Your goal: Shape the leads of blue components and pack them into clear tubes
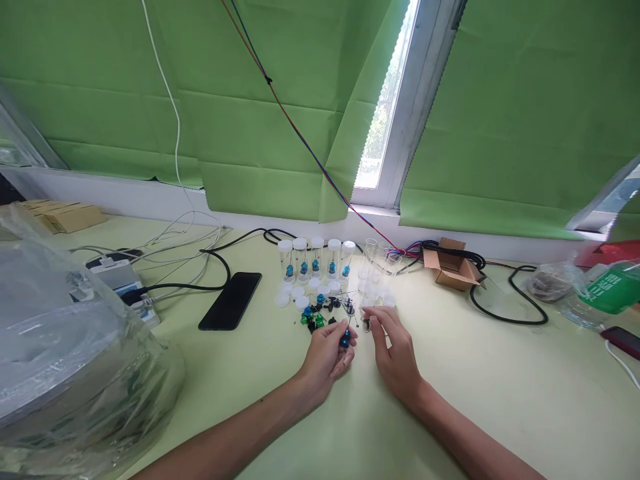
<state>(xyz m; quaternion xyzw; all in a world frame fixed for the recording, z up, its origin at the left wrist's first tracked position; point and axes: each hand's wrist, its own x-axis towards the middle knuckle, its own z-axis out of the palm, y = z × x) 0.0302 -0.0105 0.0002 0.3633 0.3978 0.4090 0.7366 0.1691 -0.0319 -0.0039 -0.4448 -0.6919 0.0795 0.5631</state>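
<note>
- The fingers of my left hand (326,357) are closed around a dark blue part (345,339), with a thin rod rising from it; this piece sits just above the counter (525,373), in front of the loose pile.
- My right hand (397,347) is near it but apart, thumb and index fingertips drawn together beside a small dark bit (367,325); I cannot tell whether they grip it.
- Just beyond my left hand lie loose green parts (319,322), black parts (332,305) and a few blue ones, so a good share looks unassembled to me.
- Behind the pile, loose white lids (283,300) lie flat, not yet on any tube.
- Past those, five capped tubes (317,260) stand upright in a row, each with a blue piece inside; I judge these finished.
- To their right, open tubes (383,252) stand without lids and, as far as I can see, unfilled; these seem left to do.
- Farther out, a phone (230,301) lies to the left and an open box (451,267) to the right.
</note>
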